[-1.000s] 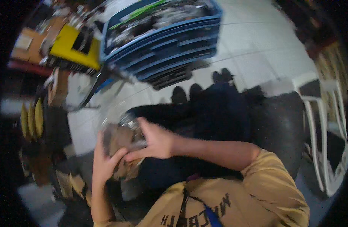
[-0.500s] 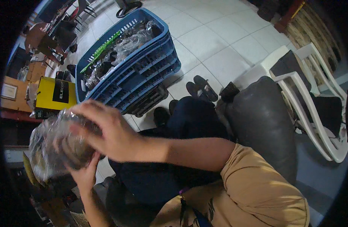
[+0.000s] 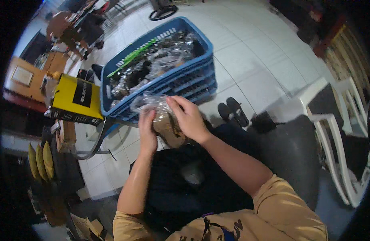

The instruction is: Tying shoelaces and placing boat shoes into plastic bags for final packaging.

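Above my lap, a clear plastic bag (image 3: 150, 102) is held between both hands, its crumpled top edge turned toward the basket. Inside it lies a brown rounded item (image 3: 168, 130) with a darker strip; its exact kind I cannot make out. My left hand (image 3: 148, 130) grips the bag's left side, thumb up near the top. On the other side, my right hand (image 3: 189, 120) pinches the plastic with thumb and fingers. Just beyond the hands stands a blue slatted plastic basket (image 3: 211, 60), filled with dark items in clear plastic (image 3: 169, 66) and a green strip (image 3: 132, 57).
Left of the basket is a yellow and black box (image 3: 68, 98). A pair of dark sandals (image 3: 233, 112) lies on the tiled floor. White plastic chairs (image 3: 333, 132) and a dark padded armrest (image 3: 291, 148) are at my right. A person (image 3: 64, 32) bends over far left.
Both hands have brought the bag from the far left to in front of me. My right hand has moved from over the bag to its right side. The view has turned left.
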Demonstrator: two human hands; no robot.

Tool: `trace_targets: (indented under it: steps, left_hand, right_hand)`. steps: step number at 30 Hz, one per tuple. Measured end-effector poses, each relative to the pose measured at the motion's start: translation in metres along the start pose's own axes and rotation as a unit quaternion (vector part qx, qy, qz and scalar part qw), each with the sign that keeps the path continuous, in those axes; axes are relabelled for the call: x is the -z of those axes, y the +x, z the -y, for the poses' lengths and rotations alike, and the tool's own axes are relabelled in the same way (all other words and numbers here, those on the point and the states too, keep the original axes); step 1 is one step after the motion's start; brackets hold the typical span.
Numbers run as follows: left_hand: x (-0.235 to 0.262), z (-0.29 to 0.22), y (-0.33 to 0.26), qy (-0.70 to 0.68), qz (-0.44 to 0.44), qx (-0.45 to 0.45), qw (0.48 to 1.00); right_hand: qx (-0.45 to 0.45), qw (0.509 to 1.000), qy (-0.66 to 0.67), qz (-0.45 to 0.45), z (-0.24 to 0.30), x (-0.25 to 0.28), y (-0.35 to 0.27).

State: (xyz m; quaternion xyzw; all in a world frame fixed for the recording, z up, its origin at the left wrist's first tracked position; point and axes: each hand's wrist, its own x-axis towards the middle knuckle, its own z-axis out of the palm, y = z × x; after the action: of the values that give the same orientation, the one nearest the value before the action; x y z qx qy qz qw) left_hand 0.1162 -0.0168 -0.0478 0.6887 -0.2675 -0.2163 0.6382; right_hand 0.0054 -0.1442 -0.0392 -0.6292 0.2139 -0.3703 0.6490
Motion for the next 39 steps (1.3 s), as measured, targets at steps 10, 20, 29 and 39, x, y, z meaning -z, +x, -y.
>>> trace_targets:
  steps: [10,20,29,39]
  left_hand:
    - [0.017,0.026,0.01,-0.308,-0.077,0.22,0.922]
    - [0.011,0.034,0.002,-0.234,-0.009,0.192,0.953]
    - [0.02,0.018,-0.002,-0.297,0.064,0.116,0.946]
    - [0.009,-0.014,-0.006,-0.062,0.174,0.084,0.979]
  right_hand:
    - [0.047,0.96,-0.219,0.17,-0.003,-0.015,-0.018]
    - [0.051,0.915,-0.344,0.203,-0.026,-0.018,-0.012]
    - [0.142,0.876,-0.411,0.21,0.008,0.0,0.001]
    - [0.006,0.83,-0.549,0.098,0.042,0.165,0.053]
